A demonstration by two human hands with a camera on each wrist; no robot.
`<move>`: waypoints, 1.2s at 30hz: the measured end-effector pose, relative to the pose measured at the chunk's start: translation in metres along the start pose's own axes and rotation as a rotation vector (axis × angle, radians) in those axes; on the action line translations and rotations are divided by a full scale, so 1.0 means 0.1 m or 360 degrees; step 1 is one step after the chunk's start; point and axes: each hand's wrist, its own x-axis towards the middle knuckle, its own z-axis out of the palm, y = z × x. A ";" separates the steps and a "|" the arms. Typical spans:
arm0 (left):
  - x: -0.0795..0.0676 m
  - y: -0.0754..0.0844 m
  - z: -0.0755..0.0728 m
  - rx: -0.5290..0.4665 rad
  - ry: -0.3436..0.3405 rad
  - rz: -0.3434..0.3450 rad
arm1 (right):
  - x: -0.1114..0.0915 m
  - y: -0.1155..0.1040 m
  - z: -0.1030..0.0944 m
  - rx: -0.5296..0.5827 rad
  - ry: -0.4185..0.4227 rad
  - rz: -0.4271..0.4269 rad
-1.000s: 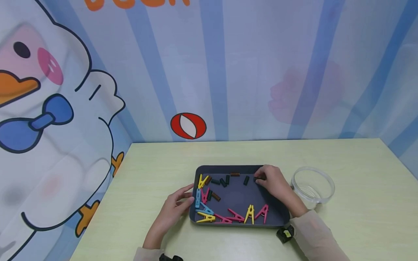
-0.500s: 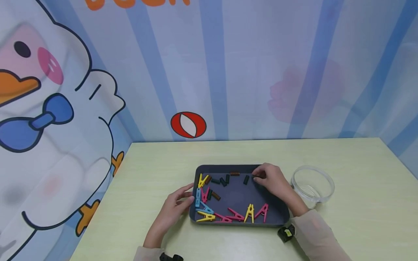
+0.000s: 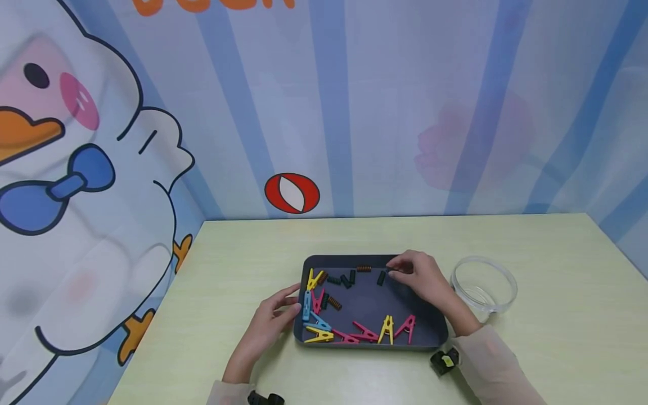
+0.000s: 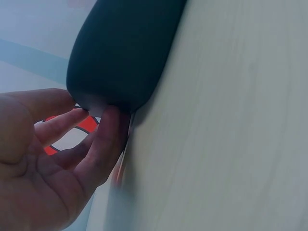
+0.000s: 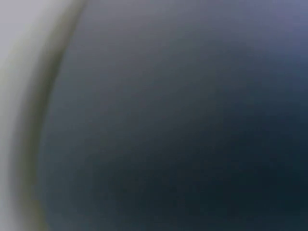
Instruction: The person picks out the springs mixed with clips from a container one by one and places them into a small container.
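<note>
A dark rectangular tray [image 3: 364, 304] lies on the table with small springs and clothespins in it. At its right back, my right hand [image 3: 424, 277] pinches a dark spring, mostly hidden by the fingertips. Just left of those fingers lies a dark green spring [image 3: 381, 278]. A copper-coloured spring [image 3: 364, 269] is by the back wall, with several others farther left. My left hand [image 3: 273, 318] touches the tray's left end with extended fingers; in the left wrist view its fingertips rest at the tray's end [image 4: 120, 53]. The right wrist view is blurred, filled by a dark grey surface.
Yellow clothespins [image 3: 387, 328], pink clothespins [image 3: 406, 328] and blue clothespins [image 3: 306, 306] line the tray's left and front sides. A round clear dish [image 3: 511, 289] stands right of the tray, close to the right forearm. A printed curtain [image 3: 385, 112] hangs behind the table.
My right hand has shifted slightly left and back along the tray, carrying the dark spring, which is now less visible. The left hand stays at the tray's end.
</note>
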 end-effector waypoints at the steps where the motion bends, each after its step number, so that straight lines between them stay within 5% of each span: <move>1: 0.00 0.00 0.00 0.0001 -0.0001 0.0003 | 0.00 -0.01 -0.01 0.0013 0.0006 -0.0004; 36: 0.00 0.01 0.01 0.0034 0.0015 -0.0022 | -0.17 -0.34 -0.36 0.0085 0.0161 -0.0001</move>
